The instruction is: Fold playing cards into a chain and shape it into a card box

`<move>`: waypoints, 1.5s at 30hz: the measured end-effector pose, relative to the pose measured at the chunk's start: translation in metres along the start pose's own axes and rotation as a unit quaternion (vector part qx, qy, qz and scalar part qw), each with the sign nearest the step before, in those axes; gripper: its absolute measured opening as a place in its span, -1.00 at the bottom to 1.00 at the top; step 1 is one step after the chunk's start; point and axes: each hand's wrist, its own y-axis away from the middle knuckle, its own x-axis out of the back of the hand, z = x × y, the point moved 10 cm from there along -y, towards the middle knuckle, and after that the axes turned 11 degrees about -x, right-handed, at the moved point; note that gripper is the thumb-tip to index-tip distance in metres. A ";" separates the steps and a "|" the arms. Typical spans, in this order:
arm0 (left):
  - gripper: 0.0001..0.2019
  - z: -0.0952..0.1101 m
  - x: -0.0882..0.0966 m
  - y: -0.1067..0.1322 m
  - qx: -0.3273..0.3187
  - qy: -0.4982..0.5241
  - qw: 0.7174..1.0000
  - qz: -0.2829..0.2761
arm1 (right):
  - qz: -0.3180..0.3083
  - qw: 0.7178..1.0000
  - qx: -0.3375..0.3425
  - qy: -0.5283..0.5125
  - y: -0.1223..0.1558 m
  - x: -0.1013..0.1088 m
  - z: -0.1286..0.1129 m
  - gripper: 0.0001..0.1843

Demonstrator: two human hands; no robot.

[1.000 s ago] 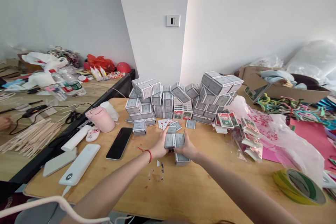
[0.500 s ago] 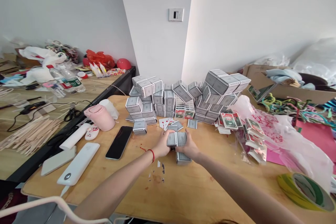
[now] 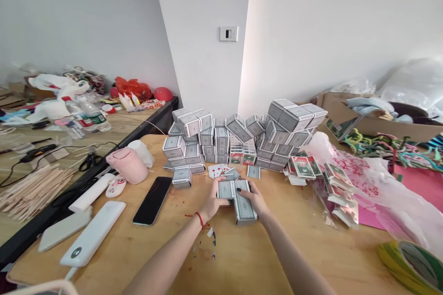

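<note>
My left hand (image 3: 212,203) is closed around the left side of a grey-patterned playing-card box (image 3: 226,190), low over the table. My right hand (image 3: 256,199) grips a second grey card box (image 3: 245,207) from the right, its thumb lying on the top face. The two boxes touch side by side, the right one reaching nearer to me. Just beyond them lie loose playing cards (image 3: 216,171), some face up. A single grey box (image 3: 182,178) sits to the left, in front of the stacked grey boxes (image 3: 185,151).
More grey boxes (image 3: 296,117) are piled high at the back right, with red-and-green card packs (image 3: 302,167) beside them. A phone (image 3: 152,200), a white power bank (image 3: 93,234) and a pink cup (image 3: 128,166) stand left. Yellow tape (image 3: 398,262) lies at the front right.
The held boxes have come down from a raised, tilted pose to lie flatter, side by side. My right hand's thumb has shifted onto a box's top. The whole view has tilted upward slightly.
</note>
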 end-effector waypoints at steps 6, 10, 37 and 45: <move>-0.66 0.008 0.011 0.002 -0.068 -0.085 0.988 0.109 | 0.023 0.998 0.037 -0.034 -0.001 0.005 0.006 -0.56; -0.82 0.004 0.017 0.003 -0.098 -0.139 0.970 0.174 | 0.025 0.998 0.051 -0.023 0.002 0.005 0.008 -0.56; -0.76 -0.002 0.021 -0.002 -0.088 -0.119 0.965 0.217 | 0.083 0.991 0.104 0.022 0.002 0.017 -0.007 -0.61; -0.79 -0.010 0.014 -0.013 -0.050 -0.100 0.985 0.130 | 0.060 0.994 0.084 0.028 -0.001 0.013 -0.001 -0.57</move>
